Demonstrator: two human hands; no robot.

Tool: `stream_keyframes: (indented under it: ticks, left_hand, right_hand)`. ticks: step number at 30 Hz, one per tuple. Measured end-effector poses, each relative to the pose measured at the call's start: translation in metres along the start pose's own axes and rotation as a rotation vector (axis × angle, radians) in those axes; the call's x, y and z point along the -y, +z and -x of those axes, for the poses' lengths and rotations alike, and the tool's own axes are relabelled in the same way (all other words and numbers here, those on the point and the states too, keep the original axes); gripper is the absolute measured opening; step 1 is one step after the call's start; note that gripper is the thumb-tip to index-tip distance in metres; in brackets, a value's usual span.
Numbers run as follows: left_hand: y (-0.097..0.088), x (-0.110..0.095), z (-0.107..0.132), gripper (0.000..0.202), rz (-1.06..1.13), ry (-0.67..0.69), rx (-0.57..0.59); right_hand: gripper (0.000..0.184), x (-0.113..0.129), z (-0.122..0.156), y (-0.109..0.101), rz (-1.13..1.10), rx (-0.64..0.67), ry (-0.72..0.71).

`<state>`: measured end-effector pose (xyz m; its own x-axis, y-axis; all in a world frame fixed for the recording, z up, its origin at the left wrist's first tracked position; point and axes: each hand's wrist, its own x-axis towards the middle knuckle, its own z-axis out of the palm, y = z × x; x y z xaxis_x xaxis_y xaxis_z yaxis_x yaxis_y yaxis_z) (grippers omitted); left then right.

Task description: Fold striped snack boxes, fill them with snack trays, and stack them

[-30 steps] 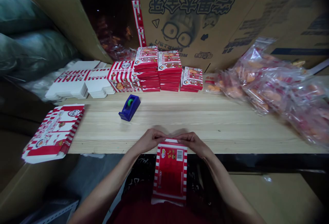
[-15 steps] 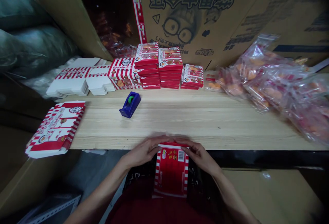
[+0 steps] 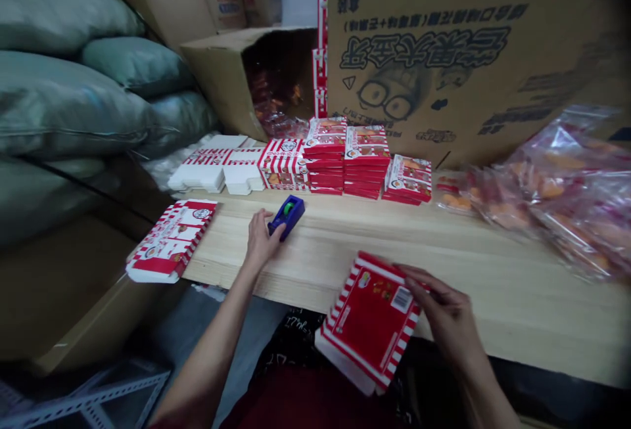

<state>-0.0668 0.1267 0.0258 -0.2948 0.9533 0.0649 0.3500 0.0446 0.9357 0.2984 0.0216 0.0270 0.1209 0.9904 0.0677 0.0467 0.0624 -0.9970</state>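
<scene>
My left hand [image 3: 263, 238] is at the cutter end of a blue tape dispenser [image 3: 292, 217] with a green core, thumb and fingers closing round that end. Whether a strip of tape is between the fingertips is too small to tell. A red box with white-striped edges and a barcode [image 3: 372, 324] hangs tilted over the table's front edge. My right hand [image 3: 441, 301] grips its upper right corner, thumb on the printed face and the other fingers behind. White flaps stick out at the box's lower end.
Flat red-and-white cartons [image 3: 172, 238] lie at the table's left. Stacked small boxes [image 3: 365, 159] and white-flapped cartons [image 3: 202, 163] line the back. Clear bags of orange pieces [image 3: 557, 186] pile up on the right. Large cardboard boxes [image 3: 473, 87] and green sacks [image 3: 64, 100] stand behind.
My left hand has left the box and moved forward and left to the tape dispenser. My right hand has carried the box rightward and tilted it. The view has turned left.
</scene>
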Motion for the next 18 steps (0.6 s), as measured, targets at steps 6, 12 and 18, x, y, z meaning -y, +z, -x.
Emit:
stream_keyframes:
  ticks: [6, 12, 18]
  left_hand:
    - [-0.011, 0.026, -0.054, 0.036, 0.026, -0.207, 0.048]
    - [-0.004, 0.041, -0.056, 0.037, 0.132, -0.302, 0.036]
    - [-0.004, 0.042, -0.033, 0.028, 0.276, -0.266, -0.044]
  right_hand:
    - [0.017, 0.036, -0.026, 0.015, 0.178, -0.238, -0.394]
    - [0.022, 0.029, -0.016, 0.052, 0.266, -0.221, -0.488]
    - [0.023, 0.029, -0.011, 0.055, 0.267, -0.215, -0.48]
